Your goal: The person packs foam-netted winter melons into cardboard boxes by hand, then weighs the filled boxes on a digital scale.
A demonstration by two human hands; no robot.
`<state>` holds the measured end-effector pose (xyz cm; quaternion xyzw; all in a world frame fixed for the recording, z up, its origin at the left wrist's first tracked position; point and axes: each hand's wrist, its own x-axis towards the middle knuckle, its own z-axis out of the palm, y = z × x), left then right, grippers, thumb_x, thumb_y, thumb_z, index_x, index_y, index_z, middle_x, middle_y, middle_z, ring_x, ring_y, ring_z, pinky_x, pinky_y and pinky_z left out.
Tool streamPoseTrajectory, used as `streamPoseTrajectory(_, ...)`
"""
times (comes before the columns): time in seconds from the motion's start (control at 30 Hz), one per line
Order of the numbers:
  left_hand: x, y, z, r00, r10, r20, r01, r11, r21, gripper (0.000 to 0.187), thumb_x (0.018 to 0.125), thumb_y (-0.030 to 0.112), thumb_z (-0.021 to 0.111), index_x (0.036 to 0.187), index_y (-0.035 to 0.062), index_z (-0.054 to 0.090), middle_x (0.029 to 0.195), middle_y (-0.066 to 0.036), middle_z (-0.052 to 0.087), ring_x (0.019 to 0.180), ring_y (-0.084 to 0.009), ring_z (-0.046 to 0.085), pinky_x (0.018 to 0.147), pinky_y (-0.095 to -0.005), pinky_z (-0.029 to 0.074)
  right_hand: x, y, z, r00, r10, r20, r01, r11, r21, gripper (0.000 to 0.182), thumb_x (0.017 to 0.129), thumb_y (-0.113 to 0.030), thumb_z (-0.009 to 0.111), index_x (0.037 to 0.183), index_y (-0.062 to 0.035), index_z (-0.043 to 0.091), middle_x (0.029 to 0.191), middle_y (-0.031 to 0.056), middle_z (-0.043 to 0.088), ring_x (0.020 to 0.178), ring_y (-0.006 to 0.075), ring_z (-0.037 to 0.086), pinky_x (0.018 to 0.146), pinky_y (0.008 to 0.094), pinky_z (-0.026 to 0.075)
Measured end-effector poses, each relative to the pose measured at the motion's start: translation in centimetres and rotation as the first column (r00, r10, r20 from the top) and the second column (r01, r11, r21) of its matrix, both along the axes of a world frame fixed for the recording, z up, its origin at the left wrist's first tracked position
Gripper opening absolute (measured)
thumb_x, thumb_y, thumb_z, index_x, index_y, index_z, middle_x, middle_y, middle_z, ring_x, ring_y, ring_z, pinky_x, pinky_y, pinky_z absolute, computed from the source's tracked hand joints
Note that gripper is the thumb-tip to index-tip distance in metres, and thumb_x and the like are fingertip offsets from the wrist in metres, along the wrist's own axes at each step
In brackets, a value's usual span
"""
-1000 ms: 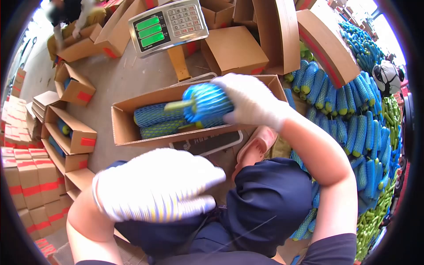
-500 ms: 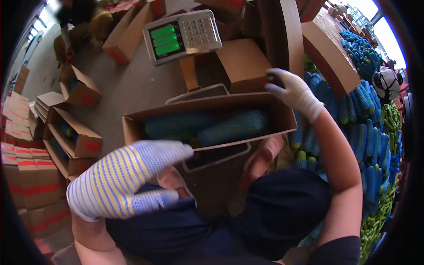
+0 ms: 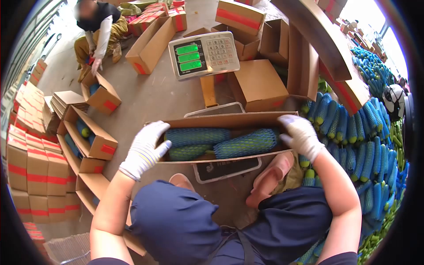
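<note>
An open, long cardboard box (image 3: 229,117) sits across the platform (image 3: 227,170) of a scale in front of me. Inside lie several long green vegetables, like gourds, in blue mesh sleeves (image 3: 245,143). My left hand (image 3: 145,148), in a striped white glove, is wrapped over the box's left end, with its thumb and fingertips inside the rim. At the right end my right hand (image 3: 302,137), also gloved, grips the wall the same way, slightly blurred. Beyond the box stands the scale's display (image 3: 204,55), lit with green digits.
Netted vegetables (image 3: 366,150) are piled at the right. Open filled boxes (image 3: 90,137) and taped box stacks (image 3: 37,165) line the left. A closed box (image 3: 260,81) stands behind the scale. A co-worker (image 3: 99,35) bends over a box at the far left.
My left hand has moved from in front of the box to its left end. The right hand has shifted from the far right corner onto the right end. The view has shifted.
</note>
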<state>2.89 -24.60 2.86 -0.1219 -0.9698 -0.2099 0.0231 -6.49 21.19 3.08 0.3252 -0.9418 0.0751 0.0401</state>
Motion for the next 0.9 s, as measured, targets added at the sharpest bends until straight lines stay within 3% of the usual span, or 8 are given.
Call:
streamPoseTrajectory(0.1, -1.2, 3.6, -0.8, 0.951, -0.237, 0.198, 0.220, 0.970, 0.105, 0.045, 0.091, 0.031, 0.062, 0.128, 0.0051, 0.058, 0.124, -0.017, 0.061, 0.117, -0.0339, 0.056, 0.104, -0.0410, 0.043, -0.7, -5.7, -1.8, 0.954, 0.274, 0.123, -0.280, 0.959, 0.034, 0.062, 0.064, -0.014, 0.082, 0.120, -0.0044, 0.059, 0.112, 0.0138, 0.064, 0.109, 0.0320, 0.061, 0.095, 0.0414, 0.049)
streamPoseTrajectory(0.23, -1.8, 6.6, -3.0, 0.854, -0.375, 0.360, 0.360, 0.926, 0.110, 0.042, 0.094, 0.034, 0.060, 0.124, 0.0048, 0.061, 0.120, -0.016, 0.064, 0.112, -0.0339, 0.059, 0.099, -0.0403, 0.046, -1.2, -11.2, -7.0, 0.915, 0.295, 0.275, -0.379, 0.862, 0.335, 0.058, 0.071, -0.015, 0.074, 0.125, -0.0042, 0.055, 0.106, 0.0138, 0.066, 0.102, 0.0298, 0.064, 0.089, 0.0389, 0.049)
streamPoseTrajectory(0.43, -0.6, 6.5, -3.5, 0.963, -0.193, 0.187, 0.130, 0.943, 0.306, 0.036, 0.092, 0.024, 0.062, 0.123, 0.0052, 0.062, 0.118, -0.017, 0.065, 0.110, -0.0337, 0.061, 0.096, -0.0383, 0.047, -2.3, -12.1, -5.3, 0.912, 0.231, 0.339, -0.381, 0.784, 0.490, 0.060, 0.068, -0.019, 0.075, 0.123, -0.0037, 0.057, 0.109, 0.0167, 0.067, 0.102, 0.0302, 0.066, 0.084, 0.0400, 0.052)
streamPoseTrajectory(0.53, 0.5, 4.7, -3.3, 0.988, -0.057, 0.143, -0.015, 0.890, 0.456, 0.036, 0.093, 0.017, 0.062, 0.126, 0.0008, 0.060, 0.121, -0.015, 0.064, 0.113, -0.0259, 0.061, 0.098, -0.0326, 0.045, -2.3, -10.7, -3.1, 0.921, 0.031, 0.389, 0.003, 0.996, -0.086, 0.071, 0.062, -0.022, 0.083, 0.124, -0.0029, 0.054, 0.109, 0.0214, 0.065, 0.103, 0.0358, 0.064, 0.091, 0.0405, 0.050)
streamPoseTrajectory(0.6, 1.2, 4.1, -3.6, 0.972, 0.034, 0.233, -0.168, 0.793, 0.585, 0.038, 0.096, 0.016, 0.060, 0.130, -0.0005, 0.057, 0.125, -0.012, 0.062, 0.117, -0.0199, 0.057, 0.100, -0.0299, 0.043, -1.8, -9.8, -3.3, 0.811, 0.045, 0.583, 0.342, 0.772, -0.535, 0.073, 0.066, -0.021, 0.084, 0.128, -0.0018, 0.049, 0.111, 0.0168, 0.064, 0.105, 0.0294, 0.062, 0.095, 0.0373, 0.048)
streamPoseTrajectory(0.7, 1.2, 4.2, -3.8, 0.970, 0.028, 0.240, -0.159, 0.825, 0.543, 0.039, 0.094, 0.015, 0.062, 0.130, -0.0003, 0.057, 0.126, -0.014, 0.062, 0.118, -0.0221, 0.058, 0.101, -0.0309, 0.043, -1.0, -9.6, -2.6, 0.447, 0.261, 0.856, 0.749, 0.415, -0.517, 0.066, 0.083, -0.030, 0.077, 0.134, -0.0002, 0.047, 0.121, 0.0108, 0.062, 0.111, 0.0232, 0.059, 0.098, 0.0342, 0.046)
streamPoseTrajectory(0.77, 1.2, 4.2, -4.8, 0.988, -0.027, 0.151, -0.037, 0.915, 0.402, 0.038, 0.093, 0.016, 0.063, 0.128, 0.0012, 0.059, 0.124, -0.016, 0.063, 0.116, -0.0262, 0.059, 0.101, -0.0329, 0.044, -1.3, -7.8, -3.7, 0.260, 0.141, 0.955, 0.729, 0.620, -0.290, 0.062, 0.091, -0.040, 0.068, 0.135, 0.0003, 0.050, 0.131, 0.0100, 0.059, 0.113, 0.0219, 0.058, 0.099, 0.0334, 0.045)
streamPoseTrajectory(0.9, 1.6, 4.3, -4.6, 0.988, -0.046, 0.150, 0.009, 0.970, 0.242, 0.036, 0.092, 0.017, 0.064, 0.125, 0.0037, 0.061, 0.120, -0.017, 0.064, 0.113, -0.0294, 0.061, 0.099, -0.0343, 0.045, -2.1, -2.8, -3.5, 0.626, -0.131, 0.769, 0.340, 0.933, -0.117, 0.047, 0.089, -0.038, 0.066, 0.121, -0.0026, 0.064, 0.110, 0.0151, 0.070, 0.096, 0.0231, 0.066, 0.089, 0.0353, 0.049)
